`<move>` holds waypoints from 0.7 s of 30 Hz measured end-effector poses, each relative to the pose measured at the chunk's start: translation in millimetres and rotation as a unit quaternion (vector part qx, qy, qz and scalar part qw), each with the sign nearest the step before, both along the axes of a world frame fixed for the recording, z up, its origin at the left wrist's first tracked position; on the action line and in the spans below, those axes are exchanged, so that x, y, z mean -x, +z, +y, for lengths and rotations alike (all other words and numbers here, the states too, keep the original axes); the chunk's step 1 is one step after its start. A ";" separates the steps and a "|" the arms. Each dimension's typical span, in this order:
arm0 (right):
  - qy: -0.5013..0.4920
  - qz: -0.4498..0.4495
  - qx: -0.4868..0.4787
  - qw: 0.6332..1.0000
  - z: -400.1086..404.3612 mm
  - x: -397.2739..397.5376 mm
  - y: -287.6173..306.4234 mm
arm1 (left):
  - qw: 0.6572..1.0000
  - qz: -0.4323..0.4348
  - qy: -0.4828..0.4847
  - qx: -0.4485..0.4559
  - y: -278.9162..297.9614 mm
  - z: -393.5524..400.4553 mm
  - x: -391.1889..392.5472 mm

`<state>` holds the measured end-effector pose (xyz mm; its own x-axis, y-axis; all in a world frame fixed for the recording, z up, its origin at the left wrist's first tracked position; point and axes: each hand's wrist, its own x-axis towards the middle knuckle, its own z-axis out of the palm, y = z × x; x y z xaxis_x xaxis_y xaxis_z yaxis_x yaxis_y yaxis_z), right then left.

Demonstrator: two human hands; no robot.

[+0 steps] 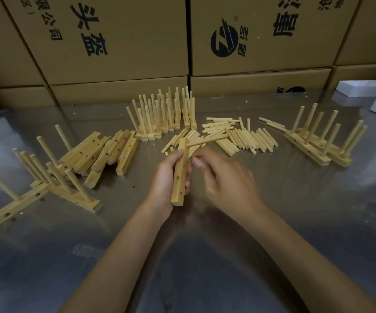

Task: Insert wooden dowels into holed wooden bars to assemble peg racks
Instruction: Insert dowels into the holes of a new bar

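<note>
At the middle of a steel worktable (pixel 273 222), my left hand (pixel 163 177) grips a holed wooden bar (pixel 179 172), fingers curled round its left side, thumb wrapped over it. The bar's long axis runs almost straight away from me, near end low by my wrist, far end tipped up toward the back edge; its drilled holes face right. One dowel (pixel 206 140) stands in the hole at the bar's far end, pointing right and lying nearly level, at about a right angle to the bar.

My right hand (pixel 225 177) is just beside the bar, blurred; its fingertips (pixel 197 162) curl toward the holes, and I cannot tell whether they pinch anything.

Beyond my hands, loose dowels (pixel 239 135) lie scattered flat on the table, most pointing toward the back edge. A row of finished peg racks (pixel 163 116) stands near the back edge, pegs up. Bare holed bars (pixel 105 152) are heaped to the left, with more pegged racks (pixel 38 181) near the left edge and another stack of racks (pixel 320 138) toward the right edge. Printed cardboard cartons (pixel 114 41) wall the table's back edge, and white foam pieces (pixel 361 88) sit at the far right corner.
</note>
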<state>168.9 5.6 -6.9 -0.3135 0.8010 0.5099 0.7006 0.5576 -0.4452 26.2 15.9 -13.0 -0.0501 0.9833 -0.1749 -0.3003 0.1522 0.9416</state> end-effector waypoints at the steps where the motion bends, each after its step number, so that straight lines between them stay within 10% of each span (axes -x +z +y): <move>1: 0.004 -0.033 -0.007 0.999 -1.1 1.2 -0.3 | 1.000 0.007 0.004 0.000 -0.4 -0.4 -1.8; 21: -0.025 -0.142 -0.063 0.988 -11.7 1.4 6.7 | 0.999 0.033 0.014 -0.012 -6.9 -7.2 -13.8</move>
<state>167.5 -6.2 -0.2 -0.4197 0.7547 0.5042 0.8150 0.5579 -0.1567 40.0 8.7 -19.9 -0.0881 0.9853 -0.1466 -0.2404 0.1218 0.9630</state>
